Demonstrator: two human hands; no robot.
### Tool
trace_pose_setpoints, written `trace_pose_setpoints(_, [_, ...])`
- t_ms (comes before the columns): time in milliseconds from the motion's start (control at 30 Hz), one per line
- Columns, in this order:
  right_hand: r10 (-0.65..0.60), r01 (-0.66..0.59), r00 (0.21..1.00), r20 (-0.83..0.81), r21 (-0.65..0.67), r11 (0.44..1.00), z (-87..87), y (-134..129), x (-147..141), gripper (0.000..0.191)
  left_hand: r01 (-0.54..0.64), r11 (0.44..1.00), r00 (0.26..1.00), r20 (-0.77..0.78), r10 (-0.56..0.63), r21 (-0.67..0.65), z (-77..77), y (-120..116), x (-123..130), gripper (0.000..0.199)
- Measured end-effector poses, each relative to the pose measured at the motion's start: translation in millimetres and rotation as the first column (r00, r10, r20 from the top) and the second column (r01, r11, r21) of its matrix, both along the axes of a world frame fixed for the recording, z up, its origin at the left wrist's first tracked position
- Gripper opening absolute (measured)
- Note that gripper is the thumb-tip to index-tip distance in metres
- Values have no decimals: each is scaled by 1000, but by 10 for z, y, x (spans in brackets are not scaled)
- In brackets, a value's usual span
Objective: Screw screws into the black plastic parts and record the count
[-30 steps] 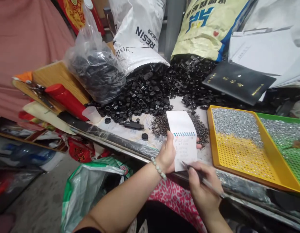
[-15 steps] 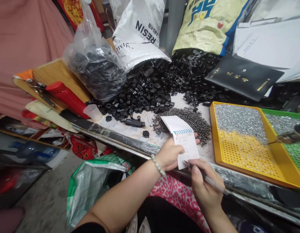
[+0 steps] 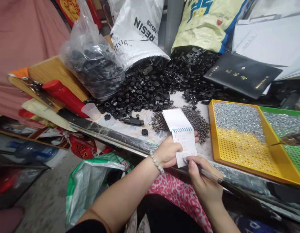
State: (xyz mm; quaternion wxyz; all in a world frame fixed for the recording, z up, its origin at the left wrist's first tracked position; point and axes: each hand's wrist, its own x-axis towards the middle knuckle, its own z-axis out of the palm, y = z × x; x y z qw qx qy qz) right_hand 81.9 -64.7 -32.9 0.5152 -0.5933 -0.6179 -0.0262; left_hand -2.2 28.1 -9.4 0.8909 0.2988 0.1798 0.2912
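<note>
My left hand (image 3: pixel 168 151) grips a small spiral notepad (image 3: pixel 184 144), its thumb on the written page and its other fingers underneath. The notepad's blue coil runs across the fold, and the white upper leaf is flipped back over small dark parts. Handwriting covers part of the lower page. In my right hand (image 3: pixel 205 181) a pen (image 3: pixel 209 174) is pinched, its tip at the bottom of that page. A pile of tiny dark metal parts (image 3: pixel 198 124) lies just behind the notepad.
Black plastic parts (image 3: pixel 140 94) spill from a white sack (image 3: pixel 142 35) and a yellow sack (image 3: pixel 200 29). A yellow perforated tray (image 3: pixel 242 155) of silvery pieces stands right, beside a green tray (image 3: pixel 293 152). A red bottle (image 3: pixel 65 97) and clear cup (image 3: pixel 91 111) stand left.
The view has shifted slightly. Both hands stay at the notepad, and the pen tip remains near the lower part of the page.
</note>
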Motion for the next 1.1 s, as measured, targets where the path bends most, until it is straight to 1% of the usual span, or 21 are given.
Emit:
trace_pose_setpoints(133, [3,-2,1000,9,-15,1000,0,4,-4,9,-5,1000,1000,5,5,-9,1,5,2,61])
trace_pose_setpoints(267, [-5,5,1000,18,8,1000,5,2,-5,9,2,1000,1000,-3,-2,-16,-5,2,9,61])
trace_pose_setpoints(433, [2,-1,1000,30,-19,1000,25,-6,-7,10,-7,1000,1000,3,7,-19,-1,3,12,59])
trace_pose_setpoints(533, [1,-1,1000,31,-13,1000,31,-5,-7,10,4,1000,1000,-12,-4,-11,15,4,5,60])
trace_pose_setpoints(667, [-8,8,1000,-9,-43,999,24,-8,-1,12,-3,1000,1000,-4,3,-13,33,2,-2,59])
trace_pose_setpoints(767, [-33,32,999,-20,-29,999,15,-5,-3,11,-6,1000,1000,-11,6,-24,31,0,3,60])
trace_pose_setpoints(1000, [-3,3,1000,14,-21,1000,21,-4,-14,10,-12,1000,1000,10,13,-24,5,-4,15,60])
trace_pose_setpoints(1100, [-33,33,999,8,-33,999,27,-16,-8,12,-14,1000,1000,14,14,-24,6,-5,10,60])
